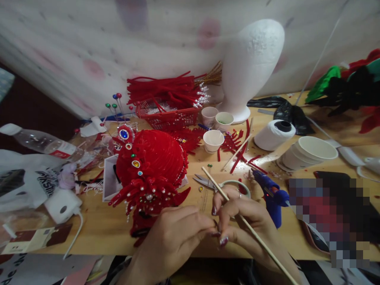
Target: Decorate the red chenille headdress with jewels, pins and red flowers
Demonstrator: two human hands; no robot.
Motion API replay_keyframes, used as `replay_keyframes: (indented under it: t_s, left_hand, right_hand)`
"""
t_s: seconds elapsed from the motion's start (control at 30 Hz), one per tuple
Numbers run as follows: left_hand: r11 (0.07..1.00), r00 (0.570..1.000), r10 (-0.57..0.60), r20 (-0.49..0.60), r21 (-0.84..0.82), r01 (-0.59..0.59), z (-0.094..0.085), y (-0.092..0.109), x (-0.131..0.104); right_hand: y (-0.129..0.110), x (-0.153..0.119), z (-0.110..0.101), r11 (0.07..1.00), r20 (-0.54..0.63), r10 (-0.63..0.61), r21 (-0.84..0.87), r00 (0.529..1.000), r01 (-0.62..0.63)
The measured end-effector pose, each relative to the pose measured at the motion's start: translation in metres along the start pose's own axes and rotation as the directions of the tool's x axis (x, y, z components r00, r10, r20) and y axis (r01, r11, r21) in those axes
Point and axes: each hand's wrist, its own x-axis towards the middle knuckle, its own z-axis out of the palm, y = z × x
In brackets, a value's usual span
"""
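A light wooden table (103,237) spreads across the view, crowded with craft scraps. Nearest are two bare hands. The left hand (178,237) is curled nearly closed, fingertips pinched close against those of the right; whether something tiny sits between them, I cannot tell. The right hand (249,221) is partly closed, with one pale wooden stick (253,230) held slantwise across its fingers.

Just beyond the left hand sits one red headdress (160,154), trimmed with pearls and gems, beside an open white box (110,182). One white plug block (63,206) lies to the left, one blue glue gun (268,194) to the right. Past the fingertips lie one pair of scissors (204,182) and two green-headed pins (209,166).

Farther on stand three small paper cups (213,141), one stack of larger cups (311,152) and one white thread spool (271,136); one clear bottle (44,142) lies at left. Behind them are one red basket (169,120) heaped with red stems and one white foam head (252,63). Pale cloth (166,35) with pink and purple blotches hangs at the back.
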Motion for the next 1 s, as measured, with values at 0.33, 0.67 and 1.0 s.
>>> replay_keyframes:
  t_s: [0.33, 0.67, 1.0]
  left_hand:
    - [0.839, 0.97, -0.207, 0.128, -0.488, 0.243, 0.016, -0.005, -0.001]
    - [0.701, 0.899, -0.41, 0.156, -0.577, 0.419, 0.019, -0.005, 0.0]
    - [0.668, 0.872, -0.474, 0.119, -0.597, 0.444, 0.022, -0.002, 0.002]
  right_hand:
    - [0.006, 0.003, 0.007, 0.941, 0.065, -0.001, 0.339, 0.998, -0.021]
    - [0.011, -0.005, 0.011, 0.968, -0.218, -0.103, 0.201, 0.971, 0.148]
    - [0.01, -0.005, 0.013, 0.971, -0.351, -0.181, -0.215, 0.919, 0.109]
